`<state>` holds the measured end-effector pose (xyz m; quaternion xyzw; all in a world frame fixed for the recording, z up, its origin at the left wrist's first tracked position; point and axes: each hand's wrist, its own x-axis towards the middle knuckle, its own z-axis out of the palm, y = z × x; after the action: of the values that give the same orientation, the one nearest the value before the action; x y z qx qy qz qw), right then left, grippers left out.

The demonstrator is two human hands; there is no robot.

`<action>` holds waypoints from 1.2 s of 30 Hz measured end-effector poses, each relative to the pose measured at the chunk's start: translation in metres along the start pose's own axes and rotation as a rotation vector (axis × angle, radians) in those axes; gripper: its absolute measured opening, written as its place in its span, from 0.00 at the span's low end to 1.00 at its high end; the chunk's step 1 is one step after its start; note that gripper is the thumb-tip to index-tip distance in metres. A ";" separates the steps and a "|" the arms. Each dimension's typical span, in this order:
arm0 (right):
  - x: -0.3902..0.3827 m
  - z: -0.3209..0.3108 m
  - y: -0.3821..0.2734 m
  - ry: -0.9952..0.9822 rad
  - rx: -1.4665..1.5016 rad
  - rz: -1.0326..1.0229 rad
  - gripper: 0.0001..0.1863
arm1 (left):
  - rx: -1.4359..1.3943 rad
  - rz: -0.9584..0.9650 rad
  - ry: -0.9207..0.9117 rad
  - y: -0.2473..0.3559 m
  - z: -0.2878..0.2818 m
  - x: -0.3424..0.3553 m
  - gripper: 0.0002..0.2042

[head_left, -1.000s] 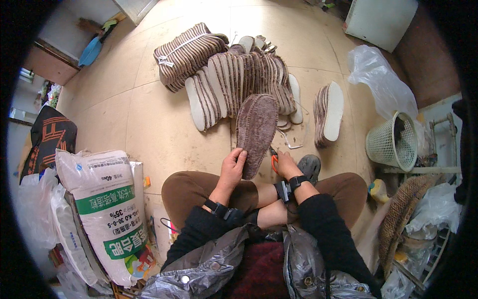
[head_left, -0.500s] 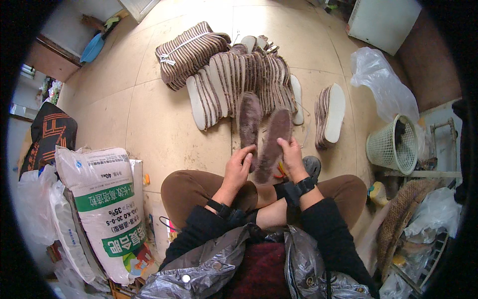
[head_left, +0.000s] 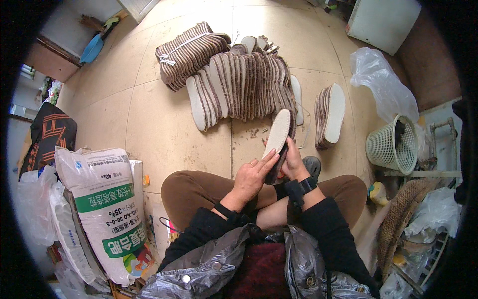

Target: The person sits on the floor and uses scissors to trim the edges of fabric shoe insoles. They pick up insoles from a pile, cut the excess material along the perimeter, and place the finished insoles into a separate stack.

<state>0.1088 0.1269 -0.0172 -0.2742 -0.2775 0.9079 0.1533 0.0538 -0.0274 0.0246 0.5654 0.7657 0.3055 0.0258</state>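
Note:
A pair of fleece insoles lies stacked between my hands, the upper one showing its pale stitched sole and brown fur along the edges. My left hand grips the near end, fingers over the pale face. Round the right side of the pair closes my right hand, its fingertips partly hidden. Just beyond is a long row of insoles packed on edge, pale soles and brown fur alternating. A smaller stack of insoles stands to the right. Behind the row at left lies a bundle of insoles tied with white string.
A white printed sack stands at my left. On the right are a pale plastic basket, a clear plastic bag and a woven brown mat or sack. A blue basin rests at the far left. Tiled floor surrounds the insoles.
The two insoles, held apart with fur facing up, are now brought together in one stack. The left one has been turned over to show its pale sole, and my left hand has moved right.

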 end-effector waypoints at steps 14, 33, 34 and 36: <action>-0.005 0.012 -0.012 -0.072 -0.037 0.113 0.24 | -0.831 -0.387 0.048 -0.009 0.016 -0.009 0.27; -0.007 0.011 0.006 -0.022 -0.154 0.041 0.17 | -1.426 -0.865 -0.225 -0.030 0.030 -0.017 0.15; -0.008 0.009 0.004 -0.001 -0.088 0.099 0.16 | -1.486 -0.871 -0.226 -0.030 0.029 -0.017 0.16; -0.006 0.008 0.003 0.018 0.049 0.031 0.16 | -1.604 -0.870 -0.225 -0.029 0.028 -0.016 0.17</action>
<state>0.1086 0.1186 -0.0110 -0.2828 -0.2495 0.9142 0.1485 0.0458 -0.0347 -0.0175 0.0665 0.4625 0.6519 0.5972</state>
